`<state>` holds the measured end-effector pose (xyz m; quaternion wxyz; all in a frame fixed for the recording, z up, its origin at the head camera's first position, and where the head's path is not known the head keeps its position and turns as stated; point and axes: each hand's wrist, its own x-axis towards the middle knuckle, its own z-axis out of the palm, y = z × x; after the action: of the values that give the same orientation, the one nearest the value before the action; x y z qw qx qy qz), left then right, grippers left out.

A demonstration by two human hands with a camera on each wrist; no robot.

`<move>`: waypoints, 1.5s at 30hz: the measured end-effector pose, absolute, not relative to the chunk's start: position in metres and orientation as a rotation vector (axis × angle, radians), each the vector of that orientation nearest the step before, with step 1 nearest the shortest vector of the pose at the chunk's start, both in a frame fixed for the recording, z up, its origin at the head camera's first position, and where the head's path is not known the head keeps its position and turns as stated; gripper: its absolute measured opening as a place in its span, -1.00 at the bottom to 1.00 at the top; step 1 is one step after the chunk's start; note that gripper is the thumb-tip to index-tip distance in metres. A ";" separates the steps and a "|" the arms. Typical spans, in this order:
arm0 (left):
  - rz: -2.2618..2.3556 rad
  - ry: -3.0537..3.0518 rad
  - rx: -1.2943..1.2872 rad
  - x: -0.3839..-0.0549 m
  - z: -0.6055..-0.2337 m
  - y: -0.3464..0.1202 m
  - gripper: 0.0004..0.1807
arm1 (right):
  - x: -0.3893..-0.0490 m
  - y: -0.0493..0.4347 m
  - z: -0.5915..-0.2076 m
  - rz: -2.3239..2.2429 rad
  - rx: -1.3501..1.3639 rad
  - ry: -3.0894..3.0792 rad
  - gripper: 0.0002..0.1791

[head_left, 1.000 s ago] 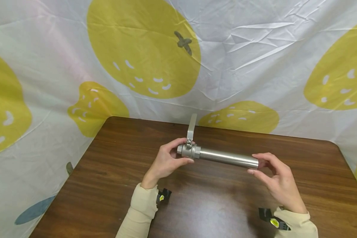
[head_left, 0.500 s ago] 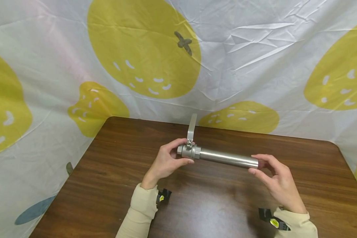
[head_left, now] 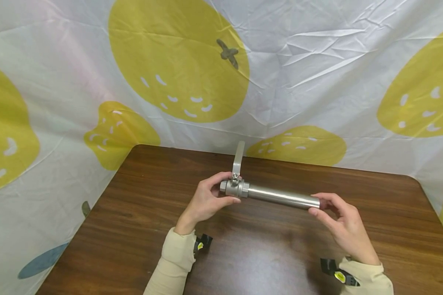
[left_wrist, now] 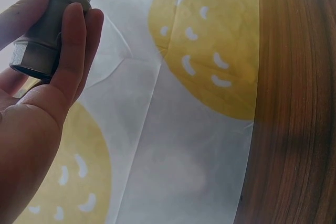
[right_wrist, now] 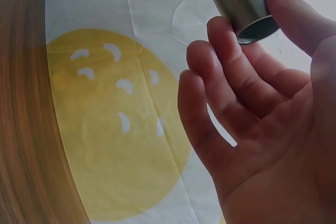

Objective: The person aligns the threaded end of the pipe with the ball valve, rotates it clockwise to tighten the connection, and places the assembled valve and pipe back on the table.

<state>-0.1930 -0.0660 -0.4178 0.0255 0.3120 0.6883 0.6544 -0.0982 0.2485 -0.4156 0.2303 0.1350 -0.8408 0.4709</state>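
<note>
A metal ball valve (head_left: pixel 233 188) with a flat lever handle (head_left: pixel 238 159) pointing toward the back is joined to a shiny steel pipe (head_left: pixel 282 196). My left hand (head_left: pixel 204 201) grips the valve body, thumb on the near side and fingers on the far side. In the left wrist view the valve's hexagonal end (left_wrist: pixel 35 59) opens toward my palm. My right hand (head_left: pixel 345 223) pinches the pipe's free end between thumb and fingers. The right wrist view shows the hollow mouth of the pipe (right_wrist: pixel 236 3) there. Both hands hold the assembly nearly level over the table.
A brown wood-grain table (head_left: pixel 140 229) lies beneath the hands. Behind it and along the sides hangs a white cloth (head_left: pixel 302 82) printed with yellow fruit. Black wrist cameras (head_left: pixel 203 243) sit at the beige sleeves (head_left: pixel 177 254).
My right fingers have shifted slightly down and around at the pipe's end. The lever handle, valve and left hand stay almost where they were.
</note>
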 end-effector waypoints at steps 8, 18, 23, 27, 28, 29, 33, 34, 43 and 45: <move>2.017 2.131 0.976 -0.193 -0.418 -0.066 -0.44 | -0.097 0.249 -0.413 1.281 0.298 -2.376 -0.68; 2.038 2.118 0.983 -0.193 -0.418 -0.065 -0.43 | -0.097 0.248 -0.413 1.279 0.286 -2.388 -0.72; 2.048 2.107 0.991 -0.193 -0.419 -0.065 -0.44 | -0.097 0.248 -0.414 1.289 0.291 -2.376 -0.71; 2.051 2.103 0.985 -0.193 -0.418 -0.065 -0.44 | -0.098 0.247 -0.415 1.305 0.300 -2.360 -0.69; 2.049 2.103 0.983 -0.193 -0.418 -0.065 -0.44 | -0.098 0.247 -0.416 1.309 0.303 -2.356 -0.68; 2.048 2.105 0.979 -0.193 -0.418 -0.065 -0.44 | -0.098 0.247 -0.416 1.312 0.306 -2.354 -0.67; 2.040 2.117 0.972 -0.193 -0.418 -0.066 -0.43 | -0.098 0.246 -0.416 1.313 0.297 -2.359 -0.63; 2.038 2.120 0.971 -0.193 -0.419 -0.066 -0.43 | -0.098 0.246 -0.416 1.312 0.294 -2.362 -0.61; 2.041 2.125 0.969 -0.193 -0.418 -0.066 -0.42 | -0.100 0.247 -0.417 1.325 0.441 -2.317 -0.38; 2.039 2.129 0.964 -0.193 -0.417 -0.066 -0.42 | -0.101 0.247 -0.417 1.308 0.501 -2.298 -0.31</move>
<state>-0.1929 -0.0662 -0.4174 0.0199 0.3106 0.6863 0.6574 -0.1011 0.2473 -0.4168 0.2234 0.1814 -0.8323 0.4737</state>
